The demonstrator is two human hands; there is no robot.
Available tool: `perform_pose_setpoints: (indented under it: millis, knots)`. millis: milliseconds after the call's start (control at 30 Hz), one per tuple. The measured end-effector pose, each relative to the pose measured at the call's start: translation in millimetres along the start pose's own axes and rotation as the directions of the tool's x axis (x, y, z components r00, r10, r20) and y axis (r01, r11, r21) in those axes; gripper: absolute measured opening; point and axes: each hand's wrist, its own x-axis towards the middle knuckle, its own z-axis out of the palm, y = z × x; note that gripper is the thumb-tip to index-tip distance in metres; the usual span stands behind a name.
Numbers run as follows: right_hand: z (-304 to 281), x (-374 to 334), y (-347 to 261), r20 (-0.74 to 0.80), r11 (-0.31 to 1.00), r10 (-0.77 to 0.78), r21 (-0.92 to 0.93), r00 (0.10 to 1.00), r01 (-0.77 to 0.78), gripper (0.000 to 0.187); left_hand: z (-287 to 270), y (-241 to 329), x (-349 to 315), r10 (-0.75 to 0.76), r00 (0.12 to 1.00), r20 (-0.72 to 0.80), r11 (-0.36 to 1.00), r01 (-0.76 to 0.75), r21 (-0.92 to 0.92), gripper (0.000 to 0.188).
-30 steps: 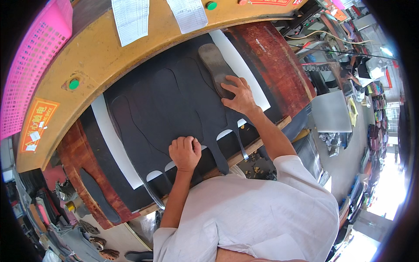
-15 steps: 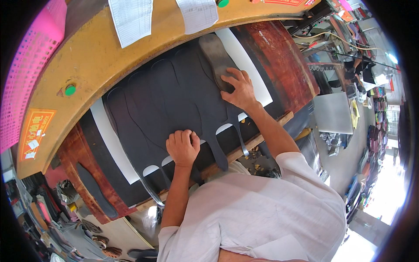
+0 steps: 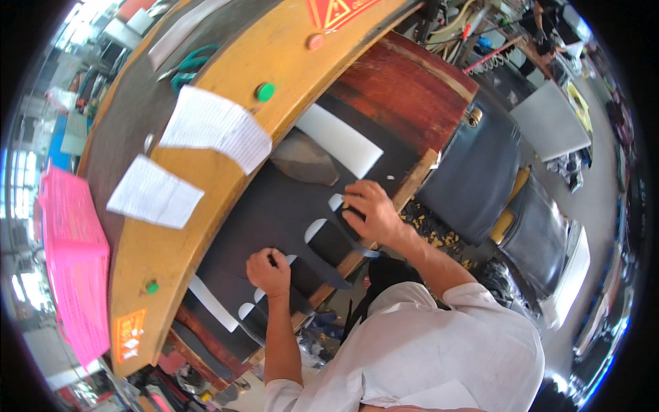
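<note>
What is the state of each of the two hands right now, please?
Left hand: curled closed at the black sheet; whether it grips anything cannot be told.
Right hand: open, with no held thing visible.

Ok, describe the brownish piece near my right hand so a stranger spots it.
Find the yellow beam, then the dark sheet along its lower edge. On that sheet, beside the white strip, lies a rounded piece: unlike its dark and white neighbours, it is brownish-grey.

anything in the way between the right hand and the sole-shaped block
Nothing visible stands between the right hand and the block's near end; only flat black sheet shows in the gap.
</note>
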Motion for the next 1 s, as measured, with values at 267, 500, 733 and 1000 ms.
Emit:
perform_pose_setpoints:
  millis: [267,500,733,1000]
  knots:
    - [2.7,57.1,12.9,-0.005,0.969,0.095,0.23,0.995,-0.091,0.057,5.7,55.9,1.8,0.0,0.98,0.197,0.994,0.022,-0.111,0.022]
    - [48.9,209.9,-1.8,-0.089,0.999,-0.042,-0.013,0.995,0.041,0.079,34.3,25.2,39.2,-0.137,0.979,0.149,0.99,0.133,0.038,0.027]
    - [46.6,161.1,64.8,-0.046,0.99,-0.134,-0.041,0.99,0.132,0.049,38.2,6.6,69.4,-0.181,0.975,0.128,0.983,0.176,0.053,0.025]
    - [56.1,131.7,92.1,0.05,0.972,-0.21,-0.095,0.976,0.214,0.024,35.1,9.2,69.0,-0.224,0.967,0.118,0.973,0.216,0.079,0.023]
